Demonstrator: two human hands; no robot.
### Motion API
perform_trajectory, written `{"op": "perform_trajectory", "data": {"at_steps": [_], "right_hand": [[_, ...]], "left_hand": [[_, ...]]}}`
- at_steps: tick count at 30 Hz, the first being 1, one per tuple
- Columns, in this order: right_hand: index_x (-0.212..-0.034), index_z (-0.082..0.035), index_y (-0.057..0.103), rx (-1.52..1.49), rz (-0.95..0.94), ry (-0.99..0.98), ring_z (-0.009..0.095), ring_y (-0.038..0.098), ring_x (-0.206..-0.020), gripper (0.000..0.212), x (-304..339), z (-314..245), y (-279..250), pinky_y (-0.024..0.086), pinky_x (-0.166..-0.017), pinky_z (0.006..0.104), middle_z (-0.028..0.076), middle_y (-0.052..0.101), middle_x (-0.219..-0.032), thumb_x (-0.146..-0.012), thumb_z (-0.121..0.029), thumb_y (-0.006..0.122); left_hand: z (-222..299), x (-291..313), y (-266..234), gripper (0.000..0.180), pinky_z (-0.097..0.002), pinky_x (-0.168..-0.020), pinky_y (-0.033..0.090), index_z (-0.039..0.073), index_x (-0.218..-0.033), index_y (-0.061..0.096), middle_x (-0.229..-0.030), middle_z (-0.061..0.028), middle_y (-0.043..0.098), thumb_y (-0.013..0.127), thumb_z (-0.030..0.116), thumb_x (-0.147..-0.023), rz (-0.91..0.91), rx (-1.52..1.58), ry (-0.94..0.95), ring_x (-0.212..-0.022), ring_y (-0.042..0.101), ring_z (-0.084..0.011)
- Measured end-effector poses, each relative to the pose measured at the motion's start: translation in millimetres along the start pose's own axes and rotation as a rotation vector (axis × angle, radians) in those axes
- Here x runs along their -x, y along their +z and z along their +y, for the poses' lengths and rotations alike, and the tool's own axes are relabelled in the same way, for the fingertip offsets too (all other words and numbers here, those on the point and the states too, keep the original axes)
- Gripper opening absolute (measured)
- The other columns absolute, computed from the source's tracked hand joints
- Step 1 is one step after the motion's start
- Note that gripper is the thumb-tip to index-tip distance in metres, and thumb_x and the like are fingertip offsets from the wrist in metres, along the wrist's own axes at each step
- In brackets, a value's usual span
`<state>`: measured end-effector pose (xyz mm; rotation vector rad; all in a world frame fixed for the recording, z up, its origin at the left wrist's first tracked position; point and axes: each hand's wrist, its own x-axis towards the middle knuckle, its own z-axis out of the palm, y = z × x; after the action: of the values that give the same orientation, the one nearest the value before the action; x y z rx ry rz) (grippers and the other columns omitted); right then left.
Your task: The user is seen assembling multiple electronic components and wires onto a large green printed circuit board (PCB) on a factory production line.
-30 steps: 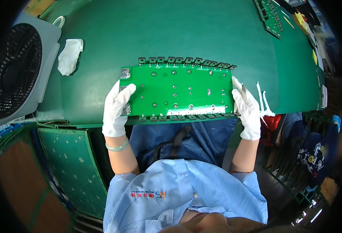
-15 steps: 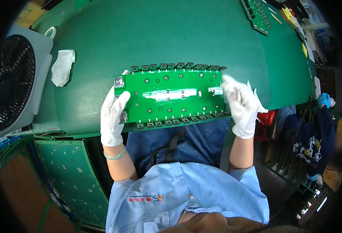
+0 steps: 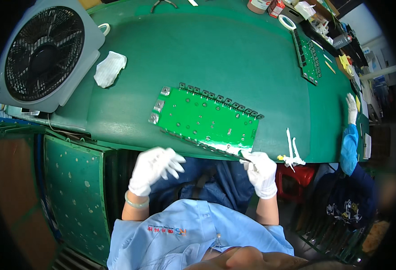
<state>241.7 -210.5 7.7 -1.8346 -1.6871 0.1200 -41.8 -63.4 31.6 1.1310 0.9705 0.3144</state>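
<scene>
A long green circuit board (image 3: 207, 119) lies aslant near the front edge of the green table. Black components line both of its long sides, and silver pads sit at its left end. My right hand (image 3: 262, 173), in a white glove, has its fingers closed on the board's near right corner. Apart from the board, below its near long side, my left hand (image 3: 155, 168) hovers in a white glove, fingers spread and holding nothing. The fingertips of the right hand are partly hidden.
A grey box fan (image 3: 45, 56) stands at the left, beside a white glove (image 3: 110, 69). White strips (image 3: 293, 155) lie at the table's front edge, right of my hand. Another circuit board (image 3: 309, 60) lies far right. A co-worker's gloved hand (image 3: 351, 108) reaches over the table's right end.
My left hand has let go of the board's left end and drawn back. The board has turned, its right end nearer me. A co-worker's arm now reaches onto the table. The view has shifted.
</scene>
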Motion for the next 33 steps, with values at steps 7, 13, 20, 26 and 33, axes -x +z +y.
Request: {"op": "perform_trajectory", "data": {"at_steps": [7, 13, 20, 26, 33], "right_hand": [[-0.116, -0.009, 0.062, -0.290, -0.265, -0.130, 0.020, 0.062, -0.061, 0.041, -17.1, -98.7, 36.4, 0.051, -0.053, 0.0309, 0.007, 0.066, -0.082, -0.077, -0.019, 0.066], [-0.114, -0.004, 0.064, -0.650, -0.294, 0.029, 0.017, 0.067, -0.074, 0.036, -10.4, -104.0, 43.4, 0.054, -0.067, 0.0258, 0.011, 0.069, -0.095, -0.078, -0.002, 0.067], [-0.112, -0.006, 0.066, -0.471, -0.158, 0.039, 0.015, 0.065, -0.069, 0.040, -5.3, -76.4, 21.9, 0.051, -0.061, 0.0242, 0.007, 0.068, -0.079, -0.073, 0.006, 0.066], [-0.112, -0.004, 0.066, -0.647, -0.018, 0.286, 0.013, 0.055, -0.059, 0.037, 15.7, -57.4, 23.0, 0.045, -0.056, 0.0227, 0.007, 0.068, -0.077, -0.076, 0.005, 0.065], [-0.126, -0.004, 0.056, -0.522, -0.066, 0.436, 0.012, 0.050, -0.068, 0.051, 7.4, -65.9, 14.4, 0.044, -0.066, 0.0251, 0.003, 0.059, -0.078, -0.077, 0.000, 0.067]], "left_hand": [[-71.2, 21.4, 41.5, 0.077, -0.0379, -0.108, 0.029, -0.002, -0.145, 0.016, -0.144, -0.0139, 0.031, 0.062, 0.022, -0.089, -0.173, 0.421, 0.323, -0.128, 0.039, -0.0243], [-31.3, 22.6, 23.2, 0.057, -0.0238, -0.078, 0.049, -0.001, -0.125, 0.047, -0.108, -0.0050, 0.060, 0.074, 0.005, -0.076, 0.503, 0.373, 0.315, -0.091, 0.059, -0.0111], [38.9, 26.4, -16.0, 0.032, -0.0247, -0.077, 0.048, -0.003, -0.112, 0.060, -0.094, -0.0084, 0.066, 0.067, 0.009, -0.083, 0.522, -0.308, 0.517, -0.085, 0.060, -0.0115], [97.1, -0.3, -12.9, 0.042, -0.0314, -0.077, 0.052, 0.005, -0.115, 0.061, -0.105, -0.0149, 0.066, 0.067, 0.003, -0.074, 0.206, -0.765, 0.860, -0.086, 0.066, -0.0330], [88.6, -46.1, -11.4, 0.057, -0.0243, -0.078, 0.049, 0.004, -0.123, 0.055, -0.096, -0.0108, 0.069, 0.055, -0.013, -0.069, -0.021, -0.354, 0.576, -0.085, 0.065, -0.0135]]}}
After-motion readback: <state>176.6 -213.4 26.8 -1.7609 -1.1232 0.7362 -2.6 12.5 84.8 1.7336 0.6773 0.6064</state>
